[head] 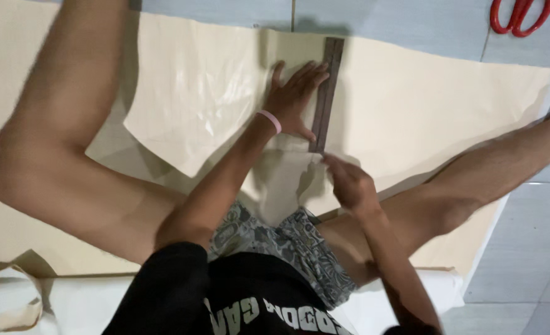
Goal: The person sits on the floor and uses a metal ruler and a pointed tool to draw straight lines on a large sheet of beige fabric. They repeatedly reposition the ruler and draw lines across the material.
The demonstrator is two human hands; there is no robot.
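Seated on tiled floor (411,31), I press left hand (293,99) flat, fingers spread, beside dark ruler (326,93), pinning cream paper sheet (411,105). Right hand (349,183), fingers curled, at ruler's near end; grasp unclear. Red scissors (520,15) well beyond ruler.

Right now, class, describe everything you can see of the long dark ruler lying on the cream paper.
The long dark ruler is a narrow, flat, brownish-grey strip, its material unclear. It lies nearly upright in the view on the cream paper sheet, its top end close to the paper's far edge. The left hand, with a pink wristband, presses flat beside its left edge. The right hand is blurred near its lower end.
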